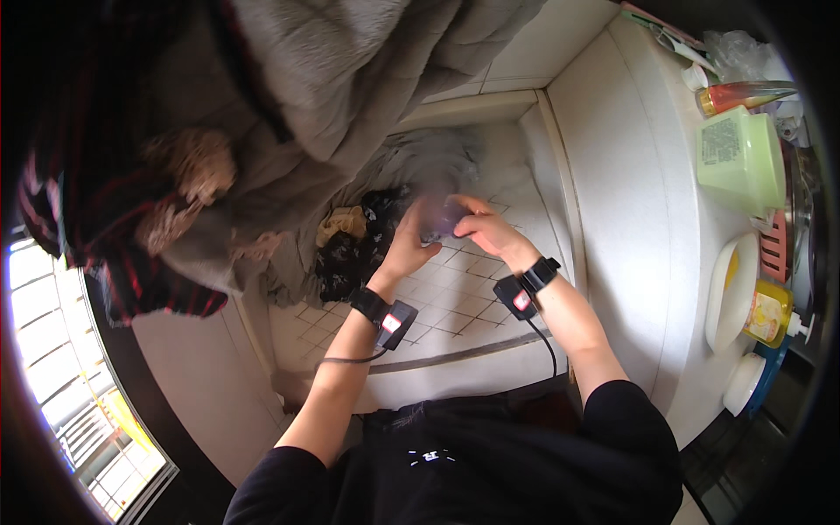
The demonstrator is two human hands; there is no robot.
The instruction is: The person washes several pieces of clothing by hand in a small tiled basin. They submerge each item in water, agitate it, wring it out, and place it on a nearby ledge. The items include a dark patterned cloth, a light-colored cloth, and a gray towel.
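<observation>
Over a white tiled basin [499, 302], my two hands face each other. My left hand [409, 248] has its thumb apart and its fingers stretched forward, the tips lost in a haze. The fingers of my right hand [492, 232] are curled against a small purplish, see-through thing [444, 215], too blurred to name, between the hands. Beside my left hand lies a black patterned cloth [346, 267], with a yellowish cloth [343, 225] on it. Behind them, grey cloth [376, 179] lies in the basin, partly blurred.
Large grey fleecy fabric [324, 70] and a dark red-striped garment [131, 254] hang at the upper left. On the right ledge stand a light green tub [735, 162], a white soap-dish-like tray [731, 293] and a yellow pump bottle [770, 313]. A barred window [79, 376] is at left.
</observation>
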